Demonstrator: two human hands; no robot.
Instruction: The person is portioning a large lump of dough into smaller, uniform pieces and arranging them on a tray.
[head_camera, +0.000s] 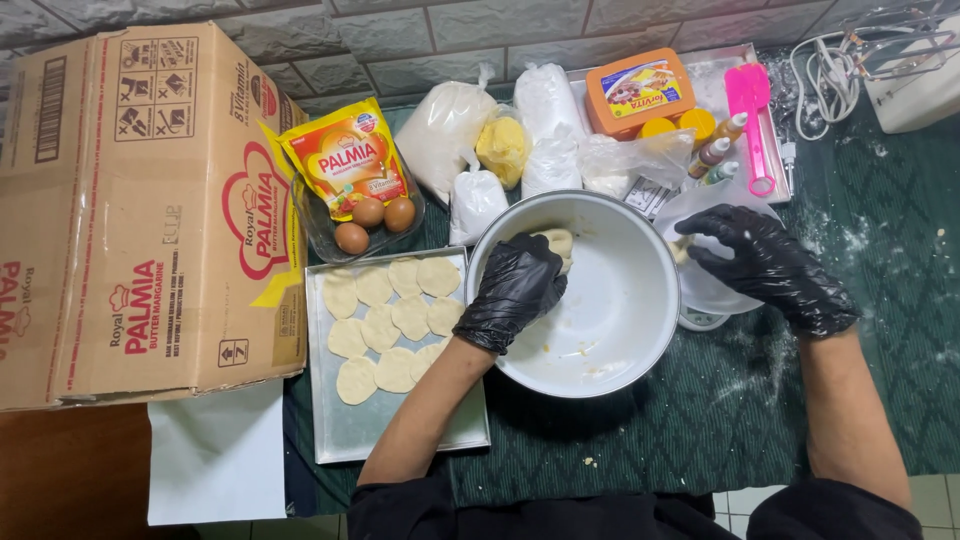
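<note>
My left hand (513, 290) grips dough (558, 244) in the bowl (630, 330); right hand (765, 265) pinches a scrap, which I judge could drop.

A home kitchen: dough rounds on a baking tray (340, 435), eggs (368, 212), flour bags (445, 125).

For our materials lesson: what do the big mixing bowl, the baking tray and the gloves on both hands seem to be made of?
Mixing bowl: probably metal, pale satin sheen, thin rim.
Baking tray: likely aluminium, dull grey, folded edges.
Gloves on the left hand and right hand: thin black glossy rubber, perhaps nitrile, wrinkled with highlights.
</note>
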